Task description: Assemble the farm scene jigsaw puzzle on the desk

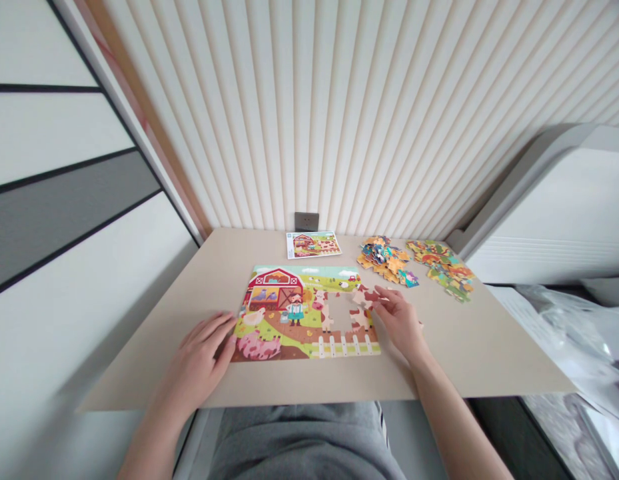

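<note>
A farm jigsaw puzzle [289,333] lies on the table, showing a red barn, a farmer, a pig and a white fence. In its right half, a gap within the cow picture lets the tabletop show through. My left hand [204,353] rests flat at the puzzle's left edge, fingers stretched out. At the right edge, my right hand [402,323] pinches a brown-and-white puzzle piece [364,297] over the upper right of the gap. The fingers partly cover that piece, and I cannot tell whether it lies flush with its neighbours.
A reference picture card [314,245] of the farm scene lies at the back of the beige table [229,257]. A heap of loose puzzle pieces [386,257] and a spread of colourful pieces [444,267] lie back right. A wall socket [306,221] sits behind the card.
</note>
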A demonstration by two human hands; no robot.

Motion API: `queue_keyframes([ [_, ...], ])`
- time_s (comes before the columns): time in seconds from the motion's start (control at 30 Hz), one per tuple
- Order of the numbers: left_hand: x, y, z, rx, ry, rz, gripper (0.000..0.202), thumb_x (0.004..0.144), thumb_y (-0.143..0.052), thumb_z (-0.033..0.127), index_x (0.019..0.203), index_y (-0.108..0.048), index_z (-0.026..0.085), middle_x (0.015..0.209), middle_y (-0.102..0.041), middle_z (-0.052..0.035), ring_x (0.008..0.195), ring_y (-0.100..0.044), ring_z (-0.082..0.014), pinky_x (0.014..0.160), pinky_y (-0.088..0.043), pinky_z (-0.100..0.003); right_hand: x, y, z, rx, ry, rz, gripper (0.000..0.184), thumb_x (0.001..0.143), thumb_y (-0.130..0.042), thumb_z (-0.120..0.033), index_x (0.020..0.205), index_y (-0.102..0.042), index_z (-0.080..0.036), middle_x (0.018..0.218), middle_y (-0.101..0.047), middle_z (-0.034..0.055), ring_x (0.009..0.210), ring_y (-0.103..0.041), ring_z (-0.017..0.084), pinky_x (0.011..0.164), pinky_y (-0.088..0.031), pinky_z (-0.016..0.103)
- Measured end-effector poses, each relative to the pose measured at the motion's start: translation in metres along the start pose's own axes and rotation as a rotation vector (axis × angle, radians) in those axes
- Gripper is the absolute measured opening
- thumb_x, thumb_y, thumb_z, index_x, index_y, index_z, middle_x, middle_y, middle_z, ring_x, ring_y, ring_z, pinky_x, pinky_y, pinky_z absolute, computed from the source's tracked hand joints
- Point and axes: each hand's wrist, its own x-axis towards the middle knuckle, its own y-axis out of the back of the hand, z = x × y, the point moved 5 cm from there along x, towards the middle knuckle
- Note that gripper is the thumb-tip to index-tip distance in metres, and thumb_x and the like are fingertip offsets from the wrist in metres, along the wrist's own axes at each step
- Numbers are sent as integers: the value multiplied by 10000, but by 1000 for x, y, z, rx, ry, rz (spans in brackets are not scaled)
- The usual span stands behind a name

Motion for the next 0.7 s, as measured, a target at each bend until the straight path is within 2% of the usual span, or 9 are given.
queue_keyframes([
  [0.13,0,0,0,1,9,6,421,1027,-482,411,1394,-605,246,1451,-613,-88,1374,-541,-304,1162,-444,-495,-4,-4,-7,22,-33,-33,420,870,-671,-442,1209,-738,-206,1192,-711,122,941,-732,255,852,-592,414],
  [0.23,0,1,0,-14,8,12,416,1022,-492,406,1392,-609,256,1445,-619,-81,1368,-546,-301,1167,-442,-491,-7,-6,-13,66,-77,-68,368,882,-684,-525,1069,-758,-218,1103,-748,106,904,-738,262,792,-592,393],
  [0.37,0,2,1,-23,5,19,413,1021,-494,412,1386,-618,265,1440,-624,-77,1362,-554,-300,1168,-444,-489,-7,-5,-17,145,-105,-87,404,877,-712,-588,961,-759,-197,958,-779,93,858,-729,251,780,-569,371],
  [0.5,1,2,1,-21,11,15,418,1021,-490,422,1379,-626,254,1437,-627,-83,1359,-557,-300,1167,-445,-487,-7,-4,-11,260,-162,-100,447,841,-766,-588,1030,-758,-184,936,-795,88,845,-731,240,776,-568,363],
  [0.6,1,1,1,-18,15,5,421,1022,-489,428,1373,-631,245,1441,-624,-83,1366,-553,-299,1168,-447,-480,-9,-6,-9,333,-217,-127,518,822,-797,-570,1181,-746,-201,1007,-809,89,959,-750,264,858,-583,395],
  [0.7,0,0,0,-9,14,-2,420,1026,-485,427,1371,-629,237,1448,-617,-88,1371,-546,-302,1170,-442,-486,-12,-9,-11,346,-260,-148,526,802,-815,-567,1175,-769,-199,1074,-805,107,1043,-747,292,916,-590,431],
])
